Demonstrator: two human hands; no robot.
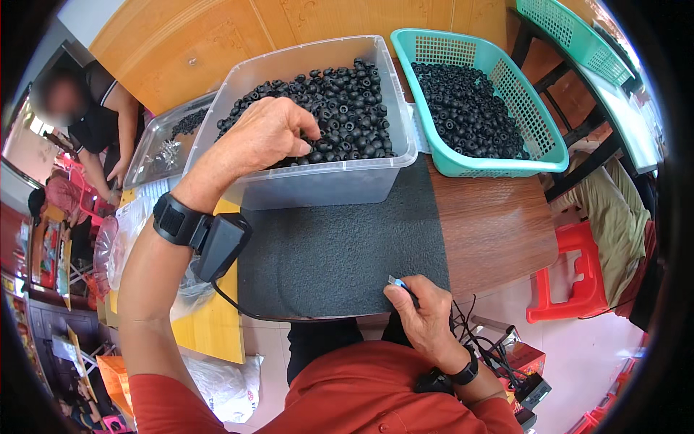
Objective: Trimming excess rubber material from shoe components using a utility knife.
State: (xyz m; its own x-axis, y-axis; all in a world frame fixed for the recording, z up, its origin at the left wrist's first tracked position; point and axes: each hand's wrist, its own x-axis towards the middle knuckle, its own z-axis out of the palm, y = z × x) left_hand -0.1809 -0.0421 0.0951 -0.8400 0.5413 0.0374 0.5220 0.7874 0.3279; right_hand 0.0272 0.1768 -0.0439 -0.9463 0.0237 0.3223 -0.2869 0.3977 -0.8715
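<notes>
My left hand (pixel 271 134) reaches over the near rim of a clear plastic bin (pixel 325 186). Its fingers are curled down at a heap of small round black plastic parts with holes (pixel 350 108), and whatever they pinch is hidden. My right hand (pixel 428 311) is closed around a small blue and dark tool with a flat metallic tip (pixel 395 281), probably a small cutter. It is at the front edge of a black textured mat (pixel 332 253), with the tip pointing up and left over the mat.
Right of the bin stands a turquoise basket (pixel 499 168) of similar black parts. A clear tray (pixel 148 155) with small metal and black pieces lies left. Cables (pixel 491 354) hang beside my right forearm. A red stool (pixel 578 278) and another person (pixel 108 108) are nearby.
</notes>
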